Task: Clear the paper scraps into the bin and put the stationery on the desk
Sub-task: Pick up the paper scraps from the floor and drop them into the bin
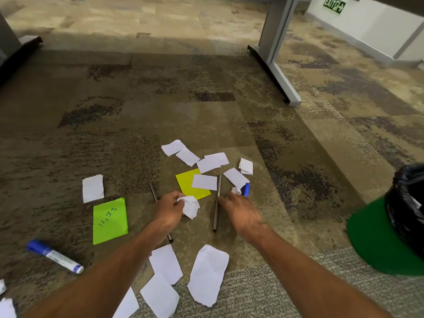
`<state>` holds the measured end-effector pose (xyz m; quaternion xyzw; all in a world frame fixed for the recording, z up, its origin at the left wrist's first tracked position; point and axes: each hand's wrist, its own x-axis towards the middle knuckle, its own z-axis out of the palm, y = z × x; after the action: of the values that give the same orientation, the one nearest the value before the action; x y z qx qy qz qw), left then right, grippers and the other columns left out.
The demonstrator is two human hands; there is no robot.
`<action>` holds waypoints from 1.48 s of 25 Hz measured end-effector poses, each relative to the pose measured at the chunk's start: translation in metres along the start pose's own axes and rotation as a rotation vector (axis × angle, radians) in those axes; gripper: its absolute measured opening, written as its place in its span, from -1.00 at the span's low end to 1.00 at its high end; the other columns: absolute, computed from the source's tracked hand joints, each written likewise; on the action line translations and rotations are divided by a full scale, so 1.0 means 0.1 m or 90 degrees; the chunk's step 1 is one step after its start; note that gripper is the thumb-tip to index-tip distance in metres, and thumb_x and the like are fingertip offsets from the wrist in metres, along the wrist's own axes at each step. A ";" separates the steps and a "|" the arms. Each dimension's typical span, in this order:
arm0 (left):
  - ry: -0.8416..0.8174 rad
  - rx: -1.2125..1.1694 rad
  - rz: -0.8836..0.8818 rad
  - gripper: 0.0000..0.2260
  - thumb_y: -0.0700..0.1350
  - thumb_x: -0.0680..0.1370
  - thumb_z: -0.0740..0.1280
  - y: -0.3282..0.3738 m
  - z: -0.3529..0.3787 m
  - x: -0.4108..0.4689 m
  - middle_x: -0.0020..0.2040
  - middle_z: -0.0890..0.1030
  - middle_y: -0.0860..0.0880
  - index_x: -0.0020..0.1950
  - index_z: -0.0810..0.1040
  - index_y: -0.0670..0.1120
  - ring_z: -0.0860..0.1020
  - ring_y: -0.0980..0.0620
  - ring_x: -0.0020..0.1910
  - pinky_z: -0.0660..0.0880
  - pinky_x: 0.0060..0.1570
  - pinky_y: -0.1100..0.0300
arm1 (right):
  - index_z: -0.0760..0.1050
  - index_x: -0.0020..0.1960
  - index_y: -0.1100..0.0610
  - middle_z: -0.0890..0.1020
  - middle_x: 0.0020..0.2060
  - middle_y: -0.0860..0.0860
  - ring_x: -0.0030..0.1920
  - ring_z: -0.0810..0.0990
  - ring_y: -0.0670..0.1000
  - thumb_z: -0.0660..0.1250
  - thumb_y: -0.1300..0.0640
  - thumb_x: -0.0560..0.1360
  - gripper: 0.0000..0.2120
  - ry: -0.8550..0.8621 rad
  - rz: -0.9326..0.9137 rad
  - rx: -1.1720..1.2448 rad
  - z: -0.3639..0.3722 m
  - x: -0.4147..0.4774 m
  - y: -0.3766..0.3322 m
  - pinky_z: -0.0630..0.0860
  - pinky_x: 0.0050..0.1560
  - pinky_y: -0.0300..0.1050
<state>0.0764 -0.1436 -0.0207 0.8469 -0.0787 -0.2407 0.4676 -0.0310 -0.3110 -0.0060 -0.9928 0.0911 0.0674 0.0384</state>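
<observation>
Exit sign (green, reading "EXIT")

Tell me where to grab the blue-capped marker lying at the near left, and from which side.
Take the blue-capped marker by the middle of its white barrel, coming straight down from above with the left hand, fingers across the barrel. It lies flat on the carpet, slanting from upper left to lower right, with clear floor on both long sides. That hand holds a crumpled scrap, so it probably needs emptying first.

Rough, mottled carpet lies under my arms. The crumpled scrap in my left hand is matt white paper. Lower left, the marker looks smooth plastic; far right, the bin liner is glossy black.
</observation>
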 end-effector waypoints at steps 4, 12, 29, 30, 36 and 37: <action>0.026 0.002 0.002 -0.84 -0.29 0.56 0.23 0.10 0.01 0.04 0.02 0.66 -0.23 0.05 0.58 -0.22 0.62 -0.20 0.01 0.43 -0.10 0.14 | 0.38 0.30 0.21 0.42 0.31 0.15 0.30 0.40 0.18 0.20 0.33 0.51 -0.64 0.050 -0.032 0.033 -0.05 0.04 0.04 0.48 0.17 0.06; 0.026 -0.047 0.001 -0.81 -0.24 0.58 0.22 0.47 0.13 0.37 -0.10 0.60 -0.25 0.13 0.55 -0.21 0.56 -0.10 -0.30 0.46 -0.19 0.15 | 0.34 0.40 0.14 0.13 0.54 0.09 0.54 0.04 0.14 0.23 0.47 0.41 -0.40 0.093 -0.055 0.100 -0.03 0.44 0.30 0.41 0.32 0.11; -0.025 0.335 0.140 -0.47 -0.10 0.39 0.51 0.47 0.43 0.64 0.34 0.43 -0.16 0.31 0.42 -0.09 0.35 -0.15 0.35 0.37 0.29 -0.04 | 0.44 0.34 -0.01 0.41 0.30 0.15 0.28 0.38 0.21 0.36 0.30 0.43 -0.48 0.067 0.123 0.279 0.13 0.78 0.38 0.47 0.26 0.04; -0.023 0.337 0.121 -0.51 -0.09 0.36 0.53 0.48 0.41 0.65 0.31 0.44 -0.16 0.25 0.47 -0.09 0.36 -0.16 0.34 0.37 0.29 -0.05 | 0.44 0.34 0.01 0.43 0.29 0.15 0.26 0.41 0.21 0.35 0.33 0.42 -0.47 0.086 0.097 0.262 0.12 0.77 0.36 0.50 0.22 0.06; -0.012 0.148 0.072 -0.75 -0.06 0.36 0.53 0.53 0.29 0.74 -0.31 0.53 -0.07 -0.34 0.50 -0.10 0.50 -0.05 -0.22 0.38 -0.32 0.22 | 0.33 0.42 0.12 0.37 0.30 0.17 0.20 0.49 0.14 0.36 0.41 0.38 -0.36 0.191 0.106 0.387 -0.03 0.87 0.44 0.41 0.09 -0.23; -0.003 0.115 0.066 -0.68 -0.05 0.38 0.51 0.55 0.27 0.78 -0.42 0.44 -0.01 -0.41 0.41 -0.08 0.43 -0.02 -0.30 0.28 -0.44 0.29 | 0.31 0.43 0.15 0.35 0.32 0.19 0.24 0.45 0.15 0.39 0.41 0.37 -0.33 0.205 0.138 0.419 -0.05 0.91 0.46 0.36 0.10 -0.27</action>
<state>0.1367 -0.2223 -0.0127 0.8797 -0.1448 -0.2100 0.4012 0.0503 -0.3724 -0.0172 -0.9100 0.2168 -0.1183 0.3330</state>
